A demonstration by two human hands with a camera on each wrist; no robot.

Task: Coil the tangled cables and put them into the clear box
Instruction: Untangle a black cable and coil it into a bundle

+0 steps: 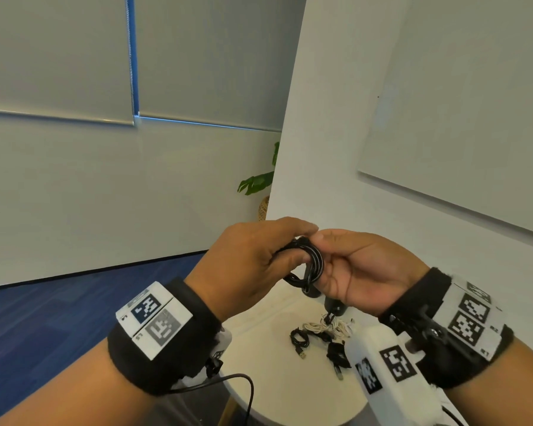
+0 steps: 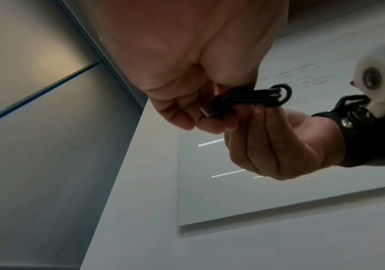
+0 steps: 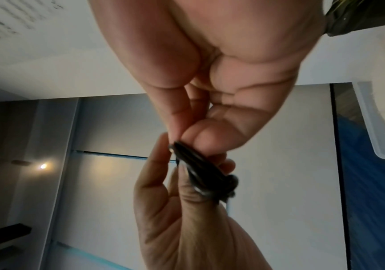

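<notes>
I see the fingertips [image 1: 305, 229] of my left hand [image 1: 246, 265] and right hand [image 1: 360, 272] both pinched on a coiled black cable [image 1: 313, 265], held up in the air between them. Below lies the white table [image 1: 277, 392] with a loose black cable [image 1: 299, 339] and a tangled white cable [image 1: 326, 327].

The coiled black cable [image 1: 313, 265] has a slightly glossy rubbery sheath and a shiny metal plug [image 2: 206, 111], the round white table [image 1: 277, 385] looks smooth and matt, and the black wrist straps [image 1: 166, 342] look like soft, fuzzy cloth.
</notes>
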